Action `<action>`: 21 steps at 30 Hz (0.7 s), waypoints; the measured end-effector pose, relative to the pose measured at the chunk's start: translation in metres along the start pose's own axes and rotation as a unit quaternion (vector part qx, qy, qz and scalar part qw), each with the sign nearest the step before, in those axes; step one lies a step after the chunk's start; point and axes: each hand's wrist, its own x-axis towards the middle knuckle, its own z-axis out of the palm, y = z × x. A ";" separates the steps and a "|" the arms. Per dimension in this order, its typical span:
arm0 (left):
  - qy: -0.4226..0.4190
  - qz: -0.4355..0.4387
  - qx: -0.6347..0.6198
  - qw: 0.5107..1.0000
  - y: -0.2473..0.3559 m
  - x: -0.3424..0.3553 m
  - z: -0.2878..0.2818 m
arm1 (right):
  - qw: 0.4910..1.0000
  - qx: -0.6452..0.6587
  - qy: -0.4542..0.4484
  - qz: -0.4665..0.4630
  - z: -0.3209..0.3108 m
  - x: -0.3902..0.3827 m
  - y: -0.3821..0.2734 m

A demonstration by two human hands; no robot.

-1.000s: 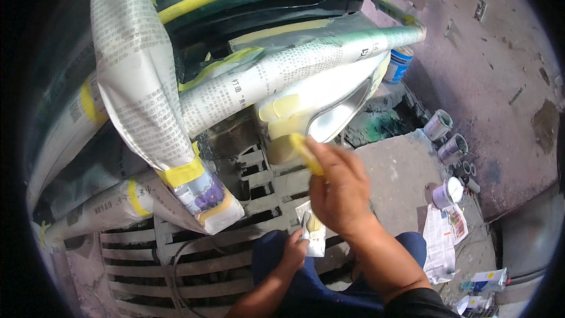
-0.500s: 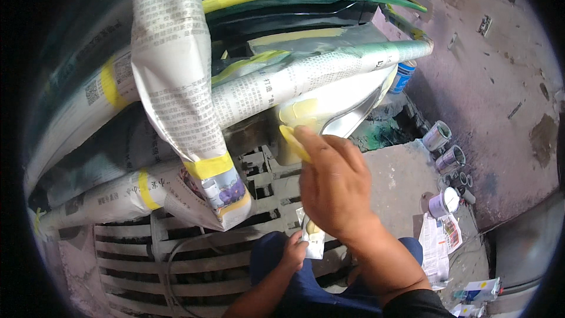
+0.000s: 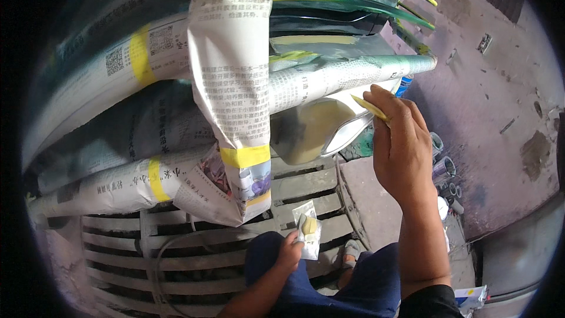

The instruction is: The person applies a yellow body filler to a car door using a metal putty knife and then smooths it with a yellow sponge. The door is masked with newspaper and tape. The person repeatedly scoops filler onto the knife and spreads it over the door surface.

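Observation:
My right hand [image 3: 403, 153] pinches a thin yellow putty spreader [image 3: 372, 108] near the right end of a pale curved vehicle part [image 3: 303, 126]. Yellowish putty is smeared over that part, and a shiny trim edge runs along its right side. Whether the spreader touches the surface I cannot tell. Low by my knees, my left hand [image 3: 288, 253] grips a small pale mixing sheet [image 3: 311, 249]. A dab of yellow putty [image 3: 309, 225] lies on the sheet, beside a dark, narrow shape I cannot make out.
Newspaper masking [image 3: 229, 76] with yellow tape hangs close on the left. Beneath is a slatted floor grate [image 3: 206, 240]. Open paint cans [image 3: 444, 168] stand to the right along the stained wall [image 3: 500, 112]. A sandalled foot [image 3: 351, 251] shows below.
My right hand has moved right and up with the spreader, away from the putty patch. The view has shifted, so the hanging newspaper sits further right. My left hand still holds the sheet.

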 end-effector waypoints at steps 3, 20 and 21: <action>-0.010 -0.012 -0.018 1.000 -0.001 0.002 0.003 | 0.999 -0.008 0.038 0.019 0.011 -0.002 -0.002; 0.000 0.004 -0.028 1.000 -0.003 0.002 0.002 | 0.975 -0.053 -0.034 -0.215 0.023 0.008 -0.046; -0.004 0.003 -0.030 1.000 -0.005 0.003 0.003 | 0.973 -0.020 -0.063 -0.223 0.018 0.005 -0.046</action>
